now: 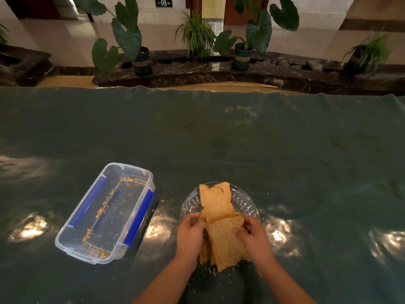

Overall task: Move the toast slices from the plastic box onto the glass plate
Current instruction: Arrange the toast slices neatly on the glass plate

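A clear glass plate (245, 200) sits near the table's front edge. One brown toast slice (215, 201) lies flat on it, with a bite-like notch at its far edge. Closer to me, a stack of toast slices (223, 244) is held tilted over the plate's near rim. My left hand (190, 234) grips the stack's left side and my right hand (255, 238) grips its right side. The clear plastic box (72, 229) with blue side clips stands to the left and holds only crumbs.
A dark green cloth under a shiny plastic sheet (219, 139) covers the table, with crumbs scattered around the plate and box. Beyond the far edge is a dark stone ledge with several potted plants (197, 38).
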The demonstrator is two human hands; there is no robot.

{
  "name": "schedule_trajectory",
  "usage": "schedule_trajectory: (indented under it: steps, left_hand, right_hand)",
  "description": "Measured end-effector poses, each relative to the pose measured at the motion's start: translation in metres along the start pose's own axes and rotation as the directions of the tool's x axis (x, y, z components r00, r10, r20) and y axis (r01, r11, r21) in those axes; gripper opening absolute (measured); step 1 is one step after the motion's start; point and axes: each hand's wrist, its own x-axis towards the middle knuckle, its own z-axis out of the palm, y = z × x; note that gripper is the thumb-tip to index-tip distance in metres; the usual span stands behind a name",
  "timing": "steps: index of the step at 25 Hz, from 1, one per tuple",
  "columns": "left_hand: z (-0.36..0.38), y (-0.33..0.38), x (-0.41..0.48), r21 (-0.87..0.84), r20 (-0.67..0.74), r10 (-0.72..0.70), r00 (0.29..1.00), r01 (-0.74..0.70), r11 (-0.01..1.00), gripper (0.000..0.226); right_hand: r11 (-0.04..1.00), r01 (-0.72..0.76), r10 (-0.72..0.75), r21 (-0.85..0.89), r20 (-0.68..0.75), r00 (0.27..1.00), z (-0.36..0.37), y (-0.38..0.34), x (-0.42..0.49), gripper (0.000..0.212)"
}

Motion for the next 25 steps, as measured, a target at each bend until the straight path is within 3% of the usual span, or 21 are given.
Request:
schedule_trajectory:
  steps: [6, 9, 17, 25]
  left_hand:
    - [0.006, 0.000, 0.000, 0.139, 0.056, -0.008, 0.998, 0.001, 0.990, 0.023]
    - [0.009, 0.001, -0.001, 0.206, 0.014, 0.050, 0.999, -0.052, 0.977, 0.021]
    - [0.005, -0.001, 0.001, 0.132, -0.029, 0.005, 1.000, -0.001, 0.991, 0.025]
    - [0.003, -0.007, 0.000, 0.252, 0.014, 0.020, 1.000, -0.023, 0.968, 0.030]
  right_hand:
    - [0.998, -0.033, 0.033, -0.061, 0.001, 0.999, 0.000, 0.001, -0.004, 0.022]
    - [0.992, -0.042, 0.040, -0.119, -0.021, 0.999, -0.002, -0.001, -0.002, 0.023]
    - [0.998, -0.027, 0.026, -0.055, -0.032, 0.999, 0.006, -0.003, 0.011, 0.024]
    - [0.993, 0.019, -0.020, -0.121, -0.012, 1.000, 0.005, 0.001, 0.016, 0.031]
